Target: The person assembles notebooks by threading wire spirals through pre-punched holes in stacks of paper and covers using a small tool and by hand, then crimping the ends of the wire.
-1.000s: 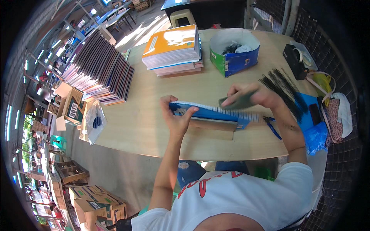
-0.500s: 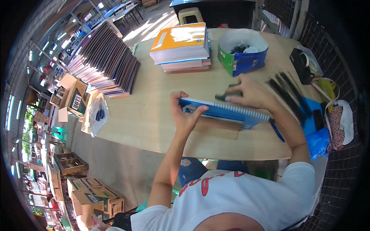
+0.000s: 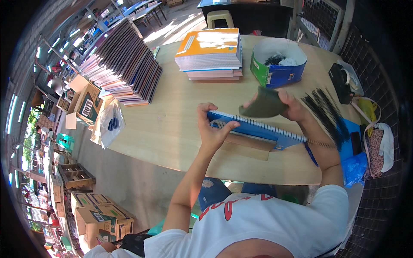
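Head view: left hand clamps the blue notebook's left end upright near the table's front edge, steadying its spiral edge, while right hand pinches a dark green pad on top.

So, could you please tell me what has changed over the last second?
The right hand has lifted its dark green cloth from the blue spiral notebook's binding edge towards the left. The left hand still grips the notebook's left end; stacks and box stayed put.
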A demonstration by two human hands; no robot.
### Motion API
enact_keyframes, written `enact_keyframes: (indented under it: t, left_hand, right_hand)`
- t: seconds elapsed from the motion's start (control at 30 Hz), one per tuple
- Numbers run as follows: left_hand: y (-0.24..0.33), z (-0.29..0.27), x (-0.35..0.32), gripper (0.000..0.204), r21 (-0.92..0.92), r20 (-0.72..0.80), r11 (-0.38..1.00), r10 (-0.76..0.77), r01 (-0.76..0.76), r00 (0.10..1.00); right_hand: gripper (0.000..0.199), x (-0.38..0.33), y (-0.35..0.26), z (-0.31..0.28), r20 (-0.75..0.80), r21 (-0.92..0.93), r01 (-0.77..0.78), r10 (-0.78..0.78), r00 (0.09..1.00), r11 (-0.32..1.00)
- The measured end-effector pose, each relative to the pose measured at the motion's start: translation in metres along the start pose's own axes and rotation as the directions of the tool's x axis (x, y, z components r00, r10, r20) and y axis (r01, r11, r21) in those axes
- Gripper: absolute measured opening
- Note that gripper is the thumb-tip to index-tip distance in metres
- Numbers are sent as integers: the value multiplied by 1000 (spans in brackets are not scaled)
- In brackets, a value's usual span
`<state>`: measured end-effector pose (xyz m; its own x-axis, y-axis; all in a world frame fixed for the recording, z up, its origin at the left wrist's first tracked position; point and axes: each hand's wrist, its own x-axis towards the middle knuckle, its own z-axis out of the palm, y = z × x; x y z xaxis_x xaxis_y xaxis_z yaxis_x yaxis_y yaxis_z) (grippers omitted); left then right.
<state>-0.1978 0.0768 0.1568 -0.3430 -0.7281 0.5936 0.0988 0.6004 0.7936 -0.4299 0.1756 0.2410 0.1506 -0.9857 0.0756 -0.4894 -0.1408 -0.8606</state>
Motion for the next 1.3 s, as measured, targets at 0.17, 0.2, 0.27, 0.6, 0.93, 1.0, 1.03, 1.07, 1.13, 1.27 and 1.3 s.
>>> enact_keyframes:
  t: [0.17, 0.2, 0.27, 0.6, 0.93, 1.0, 1.03, 1.07, 1.13, 1.27, 1.3]
  left_hand:
    - [-1, 3, 6, 81, 17, 5, 998, 68, -68, 998]
    - [-2, -1, 2, 82, 26, -2, 999, 46, -46, 999]
    - [-4, 0, 1, 83, 0, -13, 1000, 21, -21, 1000]
    - [-14, -28, 16, 56, -490, 35, 870, -50, 61, 998]
    - [-26, -44, 16, 29, -582, 117, 787, -168, 205, 979]
    - [-19, -44, 19, 29, -599, 121, 773, -169, 207, 978]
    - [-13, -40, 21, 31, -623, 141, 751, -169, 220, 975]
    - [-9, -34, 19, 33, -648, 162, 723, -175, 239, 971]
    - [-9, -22, 17, 36, -663, 195, 698, -186, 269, 963]
    - [-16, -28, 16, 46, -634, 166, 725, -214, 270, 963]
    - [-15, -25, 17, 46, -640, 165, 720, -212, 268, 963]
  right_hand:
    - [54, 6, 3, -9, -60, 76, 6, -2, 998, 997]
    - [53, 12, -4, 2, -29, 400, 88, -83, 996, 912]
    - [52, 18, -18, 10, 47, 144, 87, -94, 994, 986]
    - [48, 36, -16, 10, -14, 334, 43, -40, 999, 942]
    - [54, 67, -14, 19, 189, -53, 35, -24, 982, 998]
    - [57, 73, 9, 20, 134, -429, -3, 67, 989, 904]
    - [57, 72, 27, 18, 132, -432, -5, 69, 989, 902]
    - [54, 66, 45, 17, 69, -530, -83, 141, 988, 844]
    - [56, 37, 94, 12, -61, -572, -100, 79, 995, 814]
    - [74, -92, 126, 37, -522, -585, -457, 119, 844, 671]
    - [76, -137, 139, 45, -660, -499, -656, 242, 711, 566]
